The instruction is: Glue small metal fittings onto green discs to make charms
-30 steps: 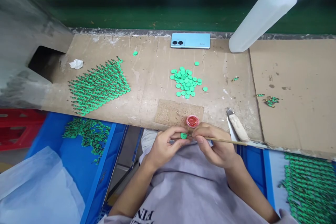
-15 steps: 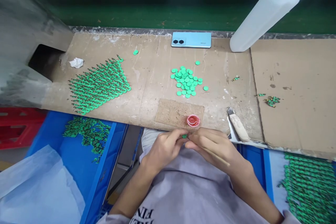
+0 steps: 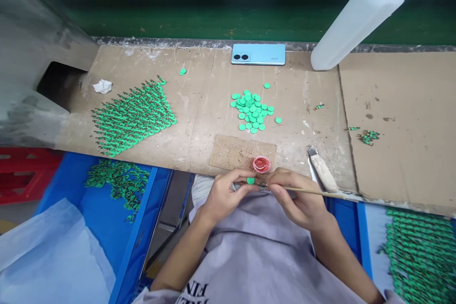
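Between its thumb and fingers, my left hand (image 3: 226, 195) pinches a small round green disc (image 3: 251, 181) at the table's front edge. My right hand (image 3: 299, 198) grips a thin wooden stick (image 3: 313, 192), whose near tip points left toward the disc; whether they touch I cannot tell. Just beyond the hands, a small cup of red liquid (image 3: 261, 164) stands on a brown cardboard piece (image 3: 228, 153). Behind it lies a loose heap of green discs (image 3: 252, 110). To the left, many green discs with dark pieces attached (image 3: 135, 116) lie in close rows.
A utility knife (image 3: 323, 170) lies right of my hands. A pale blue phone (image 3: 258, 54) and a white bottle (image 3: 359, 21) are at the back. Small green-and-gold parts (image 3: 369, 137) lie right. Blue bins (image 3: 123, 242) flank my lap, holding green pieces.
My right hand has drawn back a little to the right from my left. The stick has swung up to nearly level, pointing right, and the disc now shows its face.
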Motion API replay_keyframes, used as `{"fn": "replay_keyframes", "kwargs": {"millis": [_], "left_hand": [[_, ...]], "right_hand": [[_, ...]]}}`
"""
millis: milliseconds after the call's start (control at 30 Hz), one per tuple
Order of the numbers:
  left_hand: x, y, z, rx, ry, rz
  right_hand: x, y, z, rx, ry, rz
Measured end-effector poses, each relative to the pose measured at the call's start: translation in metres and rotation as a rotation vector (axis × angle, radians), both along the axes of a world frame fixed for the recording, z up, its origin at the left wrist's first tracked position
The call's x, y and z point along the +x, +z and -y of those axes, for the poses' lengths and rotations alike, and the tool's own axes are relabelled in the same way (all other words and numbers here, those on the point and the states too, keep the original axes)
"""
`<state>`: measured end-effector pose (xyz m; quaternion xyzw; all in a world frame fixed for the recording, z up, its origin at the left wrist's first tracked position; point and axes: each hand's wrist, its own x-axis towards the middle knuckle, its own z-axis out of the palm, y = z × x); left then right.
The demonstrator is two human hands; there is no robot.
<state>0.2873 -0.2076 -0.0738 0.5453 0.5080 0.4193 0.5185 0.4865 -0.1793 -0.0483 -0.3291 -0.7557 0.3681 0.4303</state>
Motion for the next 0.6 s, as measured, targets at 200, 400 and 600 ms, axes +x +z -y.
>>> {"fn": "replay_keyframes", "kwargs": {"millis": [200,400,600], "left_hand": [[0.000,-0.001,0.000,0.031,0.003,-0.041],[-0.003,-0.002,0.000,0.130,0.033,-0.117],[-0.002,0.001,-0.001,0.150,0.007,-0.155]], "right_hand": [[-0.001,-0.004,-0.003,0.023,-0.100,-0.006],[-0.005,-0.003,-0.015,-0.065,-0.247,0.124],[-0.013,-0.001,-0.024,-0.099,-0.218,0.153]]}}
